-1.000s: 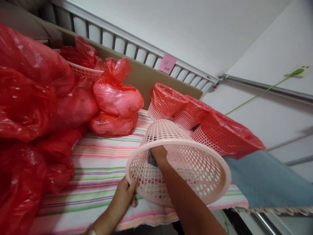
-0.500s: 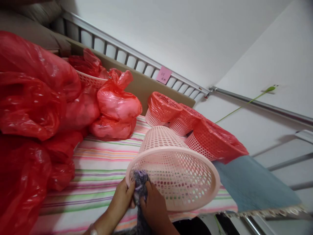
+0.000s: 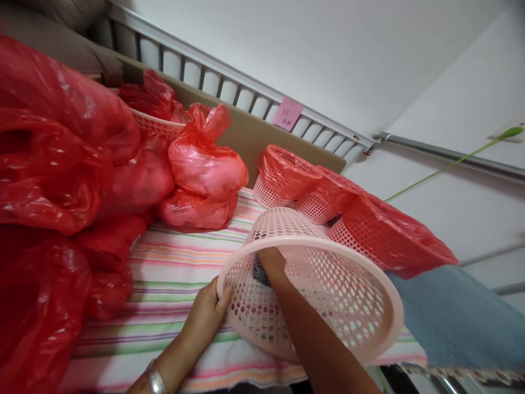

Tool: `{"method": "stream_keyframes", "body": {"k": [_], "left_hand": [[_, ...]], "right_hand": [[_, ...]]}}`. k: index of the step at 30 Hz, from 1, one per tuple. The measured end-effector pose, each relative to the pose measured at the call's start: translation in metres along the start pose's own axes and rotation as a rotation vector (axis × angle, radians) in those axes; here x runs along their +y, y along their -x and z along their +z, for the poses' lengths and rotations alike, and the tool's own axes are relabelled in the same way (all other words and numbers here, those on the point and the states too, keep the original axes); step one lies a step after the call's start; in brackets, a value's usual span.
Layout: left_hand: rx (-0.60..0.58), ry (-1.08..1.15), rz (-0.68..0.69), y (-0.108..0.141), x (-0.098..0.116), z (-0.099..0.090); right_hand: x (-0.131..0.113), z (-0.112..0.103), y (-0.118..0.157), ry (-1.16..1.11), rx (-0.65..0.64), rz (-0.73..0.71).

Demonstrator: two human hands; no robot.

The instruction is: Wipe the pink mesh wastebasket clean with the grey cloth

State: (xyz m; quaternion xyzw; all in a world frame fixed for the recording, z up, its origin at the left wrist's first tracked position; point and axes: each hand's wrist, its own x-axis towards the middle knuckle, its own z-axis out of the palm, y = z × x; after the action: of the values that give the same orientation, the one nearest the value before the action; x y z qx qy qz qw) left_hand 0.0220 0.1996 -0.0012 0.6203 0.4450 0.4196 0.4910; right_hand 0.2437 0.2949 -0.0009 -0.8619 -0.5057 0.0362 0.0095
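Gripping left hand, head view: was clamped on the rim of the pink basket, at its left edge; wore a silver bracelet at the wrist.
Right hand: reached inside the pink basket, over a dark grey cloth at its inner wall; could not tell spread fingers from clenched, being partly hidden.
Pink basket: lay on its side on the striped cloth, with its mouth towards the camera.
Lined baskets: stood in a row behind and to the right, draped in red plastic.
Red bags: were heaped at the left.
Pink note: hung on the slatted rail, bearing small handwriting.
Blue cloth: lay at the far right, beyond the pink basket.
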Motion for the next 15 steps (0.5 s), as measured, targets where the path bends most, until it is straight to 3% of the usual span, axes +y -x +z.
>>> {"method": "stream_keyframes", "body": {"k": [2,6,8,11,15], "left_hand": [[0.030,0.053,-0.046,0.004,-0.006,0.004],[-0.088,0.159,-0.243,0.017,-0.015,0.017],[-0.108,0.185,-0.259,0.021,-0.017,0.021],[-0.090,0.197,-0.240,0.023,-0.017,0.022],[-0.092,0.195,-0.224,0.021,-0.019,0.022]], "right_hand": [[0.000,0.003,-0.002,0.002,-0.002,0.013],[-0.002,0.002,0.008,0.007,-0.003,-0.016],[-0.004,-0.001,0.021,0.016,0.003,-0.043],[-0.005,-0.003,0.059,0.034,0.016,-0.102],[0.004,0.000,0.134,0.008,0.005,-0.265]]}}
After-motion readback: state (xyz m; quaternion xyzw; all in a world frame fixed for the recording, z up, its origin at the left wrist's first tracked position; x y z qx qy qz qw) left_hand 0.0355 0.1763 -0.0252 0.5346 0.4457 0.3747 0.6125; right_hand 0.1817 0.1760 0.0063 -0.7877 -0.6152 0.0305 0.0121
